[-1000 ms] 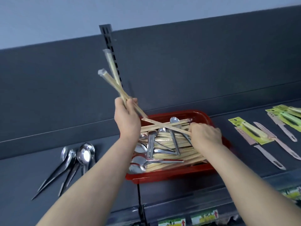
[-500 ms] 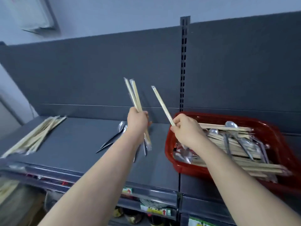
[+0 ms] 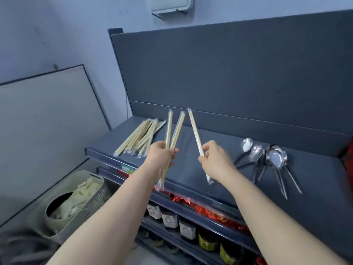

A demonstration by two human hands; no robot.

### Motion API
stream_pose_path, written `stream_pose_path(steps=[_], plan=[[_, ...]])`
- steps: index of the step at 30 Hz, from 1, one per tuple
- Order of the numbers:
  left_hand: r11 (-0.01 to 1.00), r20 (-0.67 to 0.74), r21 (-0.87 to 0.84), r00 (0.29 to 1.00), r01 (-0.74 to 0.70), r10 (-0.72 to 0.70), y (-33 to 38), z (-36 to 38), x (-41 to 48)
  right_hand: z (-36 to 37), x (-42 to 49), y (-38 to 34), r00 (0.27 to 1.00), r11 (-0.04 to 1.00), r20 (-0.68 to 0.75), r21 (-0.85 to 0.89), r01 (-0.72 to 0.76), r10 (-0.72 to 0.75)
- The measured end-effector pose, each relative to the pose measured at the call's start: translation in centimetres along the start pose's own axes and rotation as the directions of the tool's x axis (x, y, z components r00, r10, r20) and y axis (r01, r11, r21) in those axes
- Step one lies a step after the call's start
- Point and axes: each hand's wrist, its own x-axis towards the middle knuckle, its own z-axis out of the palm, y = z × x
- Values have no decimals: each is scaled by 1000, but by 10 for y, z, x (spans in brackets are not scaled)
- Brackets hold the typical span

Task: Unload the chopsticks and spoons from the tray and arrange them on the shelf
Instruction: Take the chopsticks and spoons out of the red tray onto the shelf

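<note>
My left hand grips two wrapped pairs of wooden chopsticks, their tips pointing up and away. My right hand pinches one more wrapped chopstick pair, held upright and leaning left. Both hands hover above the dark grey shelf. A pile of wrapped chopsticks lies on the shelf's left end, just left of my left hand. Several steel spoons lie fanned out on the shelf to the right of my right hand. Only a red sliver of the tray shows at the right edge.
Jars stand on the lower shelf beneath red foil packs. A pale perforated basket sits on the floor at lower left, beside a leaning white panel. The shelf's dark back panel rises behind.
My view has swung left, away from the red tray toward the chopstick pile. Both hands have carried their chopsticks leftward over the shelf; the spoons now lie to my right.
</note>
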Motion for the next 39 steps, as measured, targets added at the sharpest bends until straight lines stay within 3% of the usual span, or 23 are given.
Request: stream_pose_path(steps=[9,18,22,27,33,36,39], plan=[[991,-41,42,991,125,-124,-25,-80,61,82,48,-64,997,1000,73,25,-5,3],[920,-104,374,991,120,-87,-16,-108,160,141,138,-81,990,998,136,49,-34,27],[828,-64,559,998,31,6,-12,-111,196,159,174,-95,990,998,138,48,-42,35],[542,60,835,995,-92,77,-20,-123,217,168,187,-107,982,982,187,-187,33,2],[470,165,852,970,-230,176,-13,-129,230,153,178,-120,994,915,52,-388,111,-98],[381,309,832,907,-403,284,-11,-117,224,143,161,-114,995,844,-3,-530,80,-96],[269,480,771,804,-577,349,-15,-92,209,132,134,-92,998,781,-55,-623,-43,11]])
